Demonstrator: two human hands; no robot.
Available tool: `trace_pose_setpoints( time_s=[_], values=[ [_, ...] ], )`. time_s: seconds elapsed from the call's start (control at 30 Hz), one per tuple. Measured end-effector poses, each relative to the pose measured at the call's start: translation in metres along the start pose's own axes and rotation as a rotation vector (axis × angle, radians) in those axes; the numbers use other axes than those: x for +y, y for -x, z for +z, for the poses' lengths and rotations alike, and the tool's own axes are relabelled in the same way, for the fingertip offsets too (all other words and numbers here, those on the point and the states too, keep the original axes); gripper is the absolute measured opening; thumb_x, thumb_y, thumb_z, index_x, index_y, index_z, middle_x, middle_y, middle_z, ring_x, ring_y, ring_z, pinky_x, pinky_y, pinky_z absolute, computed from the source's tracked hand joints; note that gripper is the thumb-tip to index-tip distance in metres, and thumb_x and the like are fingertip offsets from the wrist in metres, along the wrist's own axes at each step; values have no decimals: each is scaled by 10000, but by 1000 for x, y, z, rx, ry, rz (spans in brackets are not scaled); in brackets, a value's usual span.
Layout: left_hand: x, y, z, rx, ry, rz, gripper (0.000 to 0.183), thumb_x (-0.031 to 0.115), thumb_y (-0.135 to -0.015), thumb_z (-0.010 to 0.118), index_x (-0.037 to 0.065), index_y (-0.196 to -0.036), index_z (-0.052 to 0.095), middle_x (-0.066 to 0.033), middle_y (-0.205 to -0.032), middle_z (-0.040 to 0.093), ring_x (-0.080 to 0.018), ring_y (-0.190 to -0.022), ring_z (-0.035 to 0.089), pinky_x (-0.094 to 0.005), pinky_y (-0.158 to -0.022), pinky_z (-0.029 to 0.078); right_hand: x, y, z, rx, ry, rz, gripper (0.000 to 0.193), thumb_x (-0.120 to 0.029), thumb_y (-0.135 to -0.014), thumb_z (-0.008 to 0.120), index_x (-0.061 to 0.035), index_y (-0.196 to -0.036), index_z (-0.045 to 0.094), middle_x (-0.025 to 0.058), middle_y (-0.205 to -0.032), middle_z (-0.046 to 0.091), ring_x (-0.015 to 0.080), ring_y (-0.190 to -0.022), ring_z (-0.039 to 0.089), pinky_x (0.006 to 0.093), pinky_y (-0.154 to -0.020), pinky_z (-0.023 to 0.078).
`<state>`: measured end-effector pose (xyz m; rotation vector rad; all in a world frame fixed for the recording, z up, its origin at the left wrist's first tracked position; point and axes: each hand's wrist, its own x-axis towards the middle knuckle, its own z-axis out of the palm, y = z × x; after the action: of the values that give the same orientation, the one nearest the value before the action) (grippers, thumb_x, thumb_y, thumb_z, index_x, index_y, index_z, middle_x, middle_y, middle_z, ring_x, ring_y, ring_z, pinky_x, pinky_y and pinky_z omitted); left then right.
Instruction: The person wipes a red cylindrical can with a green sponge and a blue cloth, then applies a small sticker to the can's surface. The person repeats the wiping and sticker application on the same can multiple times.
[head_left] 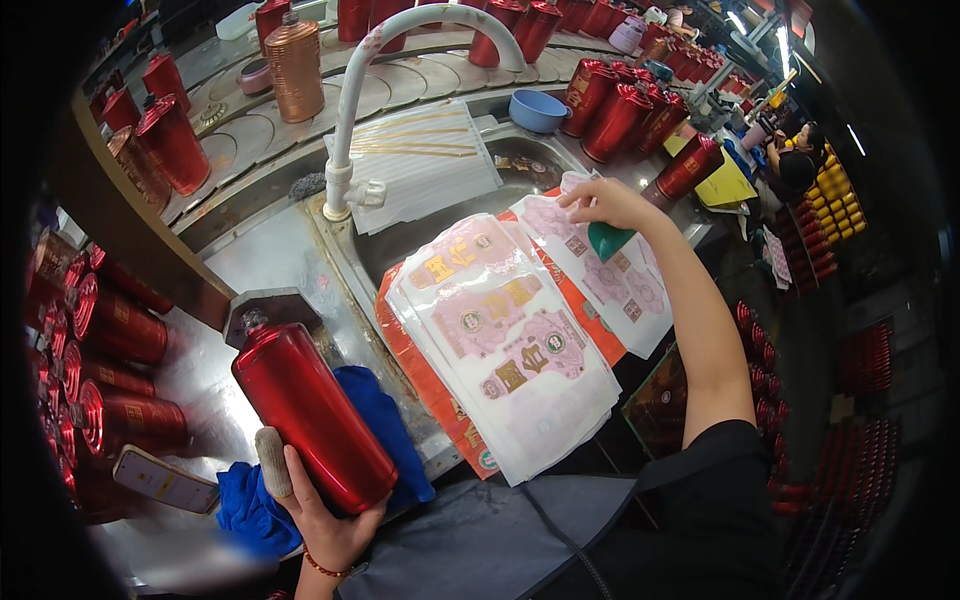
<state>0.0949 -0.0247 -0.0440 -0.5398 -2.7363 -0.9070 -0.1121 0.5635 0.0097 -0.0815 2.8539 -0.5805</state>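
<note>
My left hand [335, 528] is wrapped round the lower part of a glossy red bottle [312, 415], tilted with its neck toward the upper left. One finger of that hand wears a beige cover. Over the right stack of sheets, my right hand [612, 203] is closed, with a green plastic scraper [608, 240] under its palm. Its fingertips pinch the raised upper edge of a pink-and-gold decal sheet [600, 283]. Left of it lies another stack of decal sheets [500, 345], on an orange-red sheet [585, 318] across the sink's near side.
A white faucet [342, 130] arches over the metal sink [510, 185], where a striped white board and a blue bowl [537, 111] rest. Red bottles [615, 120] crowd both sides and the far conveyor. A blue cloth [250, 505] and a phone [165, 478] lie at left. Another person sits far right.
</note>
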Motion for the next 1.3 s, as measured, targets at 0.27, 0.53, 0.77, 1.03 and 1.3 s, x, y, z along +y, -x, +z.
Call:
trace_pose_setpoints(
  time_s=[0.27, 0.53, 0.77, 1.03, 1.3],
  values=[
    [0, -5, 2, 25, 20, 55, 1157, 279, -747, 900, -33, -1636, 228, -323, -1669, 192, -502, -1554, 222, -533, -1254, 235, 18, -49, -11, -151, -23, 73, 557, -317, -784, 903, -119, -1282, 756, 79, -1063, 741, 180, -945, 669, 333, -833, 526],
    [2, -9, -1, 40, 49, 109, 1108, 274, -762, 884, -57, -1616, 260, -334, -1653, 242, -512, -1544, 242, -553, -1241, 237, 14, -86, -14, -219, -73, 151, 354, -265, -814, 888, -52, -1086, 807, 60, -952, 795, 145, -894, 711, 305, -839, 547],
    [32, -43, -21, 59, -104, 289, 888, 246, -661, 929, -22, -1428, 571, -222, -1575, 462, -475, -1456, 402, -530, -1171, 428, -40, -64, -16, -10, -442, 39, 144, -96, -905, 776, 28, -958, 728, 53, -802, 719, 127, -747, 699, 253, -683, 550],
    [15, -31, -13, 102, 221, 119, 1100, 223, -769, 916, -101, -1590, 260, -393, -1642, 225, -555, -1521, 285, -548, -1218, 354, -253, 26, -20, 127, -91, -429, 101, -13, -876, 730, 15, -972, 724, 75, -862, 723, 144, -761, 652, 279, -694, 505],
    [14, -41, -15, 77, 283, 134, 1155, 290, -760, 931, -54, -1617, 237, -393, -1654, 186, -541, -1531, 277, -518, -1218, 355, -327, 71, 3, 98, 21, -850, 179, -5, -782, 778, -48, -953, 746, 80, -833, 688, 280, -770, 675, 381, -671, 523]
  ],
)
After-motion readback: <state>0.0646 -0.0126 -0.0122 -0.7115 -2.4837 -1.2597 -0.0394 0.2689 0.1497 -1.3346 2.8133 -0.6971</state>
